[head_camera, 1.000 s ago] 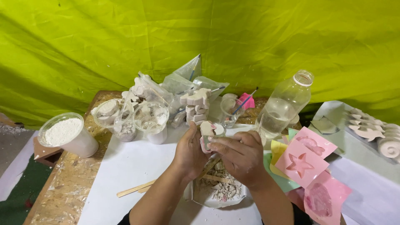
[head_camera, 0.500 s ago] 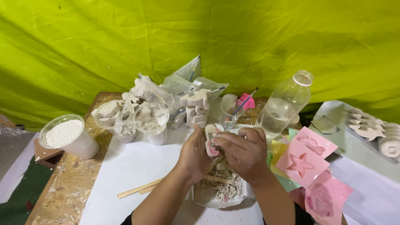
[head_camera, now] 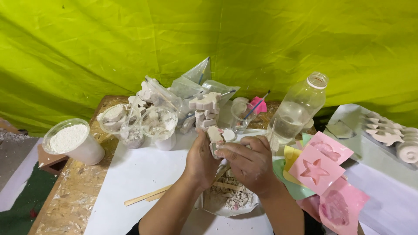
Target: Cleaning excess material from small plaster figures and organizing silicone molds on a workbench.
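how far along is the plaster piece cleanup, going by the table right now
Done: a stack of white cast shapes stands behind the hands, and more white casts lie at far right. In hand: the left hand and right hand hold one small white cast over a bowl of plaster crumbs. Left: pink moulds lie nearby; how many pieces remain isn't visible.

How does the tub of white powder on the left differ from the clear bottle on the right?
The tub of white powder is short, wide and nearly full of powder; the clear bottle is tall, narrow-necked and holds what looks like clear liquid low down. The tub stands on the bare wooden table edge, the bottle behind the pink star mould. Both are open-topped, see-through plastic and upright.
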